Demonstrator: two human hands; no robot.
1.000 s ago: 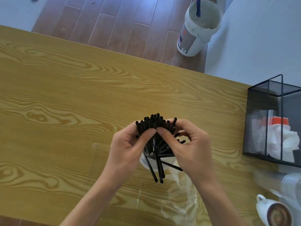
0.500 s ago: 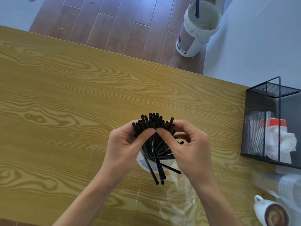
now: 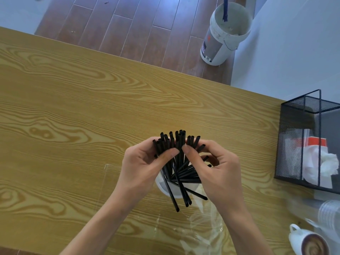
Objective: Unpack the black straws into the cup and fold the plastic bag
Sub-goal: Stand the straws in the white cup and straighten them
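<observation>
**Straws gathered over cup, both hands gripping**

Both hands closed around one bundle of thin black plastic straws (image 3: 177, 144). Left hand (image 3: 141, 166) wraps the bundle's left side, thumb across the front. Right hand (image 3: 219, 170) wraps the right side, thumb tip just beside the left thumb. Upper straw ends stand clear above the fingers. Lower ends sit in the small white cup (image 3: 165, 188), directly under and between the hands. Several straws splay out over the cup rim toward the camera. Cup stands on the wood-grain table (image 3: 73, 107). Clear crumpled plastic bag (image 3: 200, 229) lies on the table, nearer the camera than the cup, below the right wrist.
</observation>
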